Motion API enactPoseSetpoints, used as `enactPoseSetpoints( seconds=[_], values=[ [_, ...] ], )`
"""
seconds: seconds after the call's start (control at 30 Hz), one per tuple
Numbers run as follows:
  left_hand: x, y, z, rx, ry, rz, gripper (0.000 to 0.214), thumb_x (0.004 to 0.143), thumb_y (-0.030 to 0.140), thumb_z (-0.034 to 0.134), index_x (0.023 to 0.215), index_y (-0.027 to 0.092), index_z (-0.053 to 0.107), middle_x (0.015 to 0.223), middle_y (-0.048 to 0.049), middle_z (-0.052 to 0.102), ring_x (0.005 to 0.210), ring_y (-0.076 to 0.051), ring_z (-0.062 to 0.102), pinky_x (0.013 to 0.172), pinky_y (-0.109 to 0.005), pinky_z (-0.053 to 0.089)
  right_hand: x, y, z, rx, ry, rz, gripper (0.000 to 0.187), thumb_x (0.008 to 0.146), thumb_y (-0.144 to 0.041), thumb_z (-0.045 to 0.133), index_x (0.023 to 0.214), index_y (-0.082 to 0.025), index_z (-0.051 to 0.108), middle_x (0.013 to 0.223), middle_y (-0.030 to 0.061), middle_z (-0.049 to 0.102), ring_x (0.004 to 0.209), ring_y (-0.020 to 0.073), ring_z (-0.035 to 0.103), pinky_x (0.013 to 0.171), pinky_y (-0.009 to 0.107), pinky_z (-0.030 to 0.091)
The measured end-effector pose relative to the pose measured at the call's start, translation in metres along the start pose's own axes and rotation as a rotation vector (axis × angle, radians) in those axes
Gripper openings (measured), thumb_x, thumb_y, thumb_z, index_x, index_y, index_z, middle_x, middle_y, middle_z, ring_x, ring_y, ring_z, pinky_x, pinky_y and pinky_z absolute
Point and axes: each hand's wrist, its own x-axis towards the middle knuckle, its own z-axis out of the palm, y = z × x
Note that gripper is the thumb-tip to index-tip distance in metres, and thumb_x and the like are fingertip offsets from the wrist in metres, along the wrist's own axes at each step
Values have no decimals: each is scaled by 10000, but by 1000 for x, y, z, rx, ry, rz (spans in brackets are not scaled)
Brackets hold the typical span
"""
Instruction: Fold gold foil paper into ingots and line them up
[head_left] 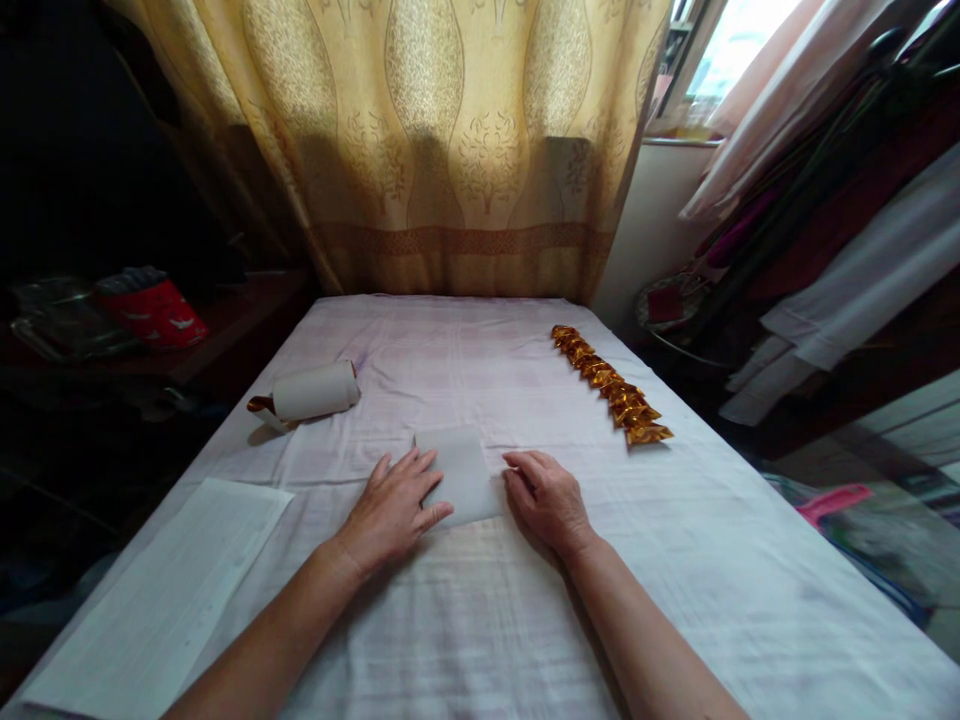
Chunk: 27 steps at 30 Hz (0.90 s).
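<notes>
A small sheet of pale paper (461, 475) lies on the cloth-covered table between my hands. Spread fingers of my left hand (396, 505) rest flat over its left side, with the thumb near the lower edge. My right hand (549, 498) is closed with curled fingers at the paper's right edge. The paper's lower right corner reaches that hand, but whether the fingertips pinch it is hidden. Beyond the right hand runs a row of folded shiny gold pieces (607, 385). Up and left of my left hand lies a white roll (315, 390) with gold foil showing at its end.
A large white sheet (165, 590) lies at the table's left front. Left of the table, a dark surface holds a red patterned container (154, 310) and a glass jug (64, 320). A yellow curtain (450, 150) hangs behind; clothes (847, 260) hang at right.
</notes>
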Motion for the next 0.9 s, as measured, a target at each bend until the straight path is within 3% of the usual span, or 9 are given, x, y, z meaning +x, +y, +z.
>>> enactPoseSetpoints(
  seconds=[0.17, 0.27, 0.43, 0.57, 0.63, 0.73, 0.83, 0.9],
  values=[
    [-10, -7, 9, -27, 10, 26, 491, 955, 450, 494, 1388, 220, 527, 1508, -116, 479, 1432, -290, 381, 1194, -589, 176, 0, -18, -9, 29, -278, -195, 397, 839, -361, 673, 1209, -216, 657, 1294, 107, 644, 1218, 279, 552, 1010, 444, 439],
    [-15, -9, 11, -28, 17, 54, 563, 915, 470, 561, 1419, 229, 491, 1518, -113, 466, 1443, -301, 362, 1191, -611, 173, 0, -22, -11, -2, -384, -216, 423, 830, -408, 714, 1218, -247, 660, 1339, 91, 625, 1262, 294, 520, 1014, 467, 413],
    [-19, -6, 21, -2, 116, 94, 674, 788, 542, 709, 1354, 209, 556, 1507, -140, 474, 1419, -341, 391, 1189, -633, 179, 0, -21, -5, -7, -320, -243, 254, 908, -358, 646, 1124, -236, 699, 1236, 86, 685, 1166, 253, 584, 970, 419, 421],
    [-21, -3, 30, -51, 269, 170, 576, 839, 450, 687, 1341, 195, 564, 1403, -139, 588, 1301, -280, 542, 1183, -524, 298, 0, -25, -3, 49, -284, -239, 205, 950, -357, 579, 1018, -210, 705, 1131, 89, 722, 1076, 222, 625, 933, 390, 427],
    [-23, -3, 29, -115, 303, 203, 487, 892, 426, 629, 1324, 206, 581, 1253, -108, 695, 1143, -239, 653, 1109, -449, 417, 0, -29, -4, 99, -291, -212, 219, 972, -350, 536, 963, -203, 699, 1068, 82, 736, 1037, 206, 640, 930, 374, 421],
    [-24, -1, 24, -196, 313, 176, 311, 955, 417, 524, 1142, 234, 691, 1028, -66, 773, 921, -205, 723, 902, -335, 539, 0, -34, -9, 156, -332, -143, 249, 974, -374, 517, 940, -196, 689, 983, 80, 743, 960, 197, 657, 909, 346, 422],
    [-25, 2, 19, -270, 308, 72, 324, 985, 398, 434, 974, 251, 724, 887, -31, 780, 780, -176, 729, 724, -256, 535, 1, -39, -17, 184, -419, -63, 249, 929, -419, 576, 970, -200, 686, 931, 66, 735, 892, 197, 657, 829, 302, 436],
    [-25, 4, 18, -329, 314, -19, 323, 978, 396, 425, 958, 252, 714, 825, -7, 771, 717, -164, 723, 660, -234, 515, 3, -40, -21, 188, -458, -2, 234, 908, -410, 597, 987, -208, 684, 890, 47, 725, 834, 186, 647, 761, 270, 433]
  ],
)
